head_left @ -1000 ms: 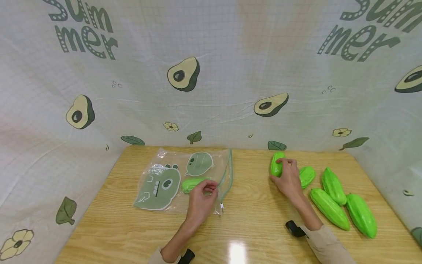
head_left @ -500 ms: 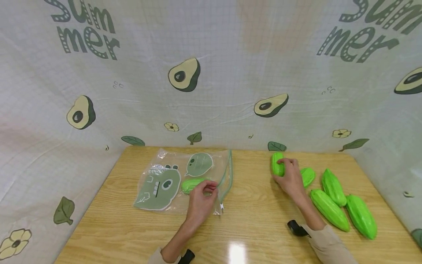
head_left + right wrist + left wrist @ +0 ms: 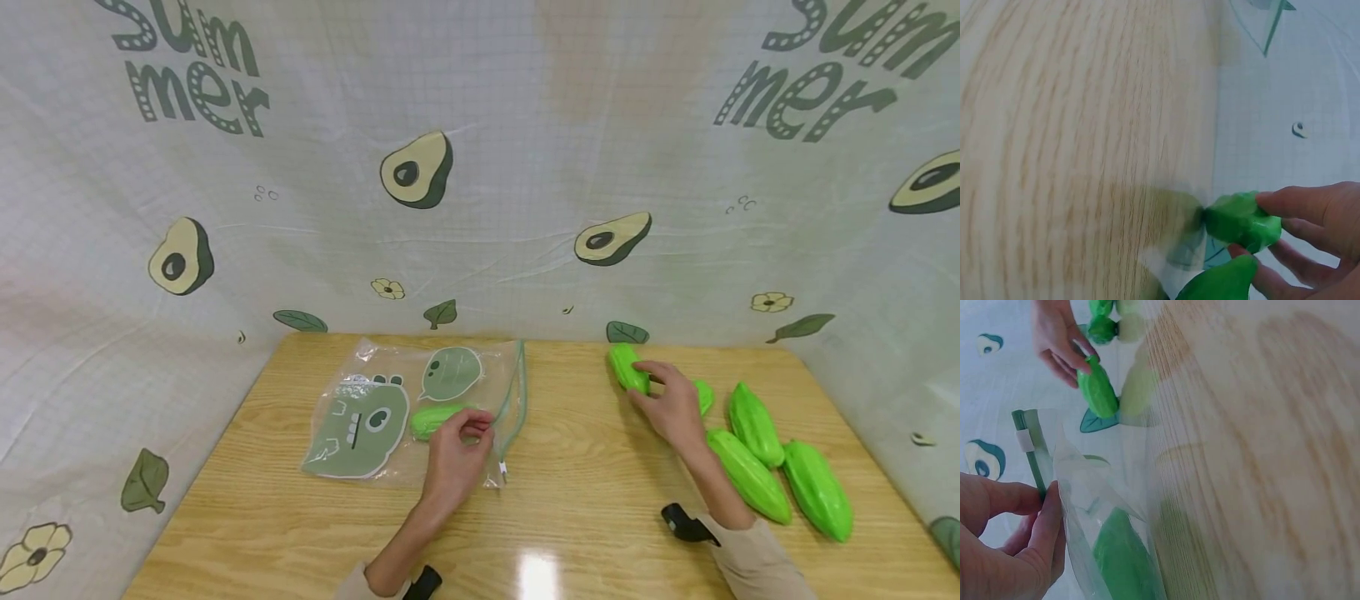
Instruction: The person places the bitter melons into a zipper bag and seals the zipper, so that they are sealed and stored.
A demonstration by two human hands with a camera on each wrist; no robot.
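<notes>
My left hand pinches the open-side edge of a clear slider zip bag, printed with a green monster, between thumb and fingers. One ridged green gourd lies inside the bag, partly hidden by that hand. At the back right of the table, my right hand grips the near end of another ridged green gourd. Its thumb and fingers hold opposite sides of this gourd in the right wrist view. The gourd's far end points to the back left.
Several more green gourds lie on the right of the wooden table, one partly hidden behind the right hand. A patterned cloth hangs along the table's back and sides.
My right hand has shifted a little right and turned, and the gourd in it now slants with its far end toward the left. The left hand stays at the bag's edge.
</notes>
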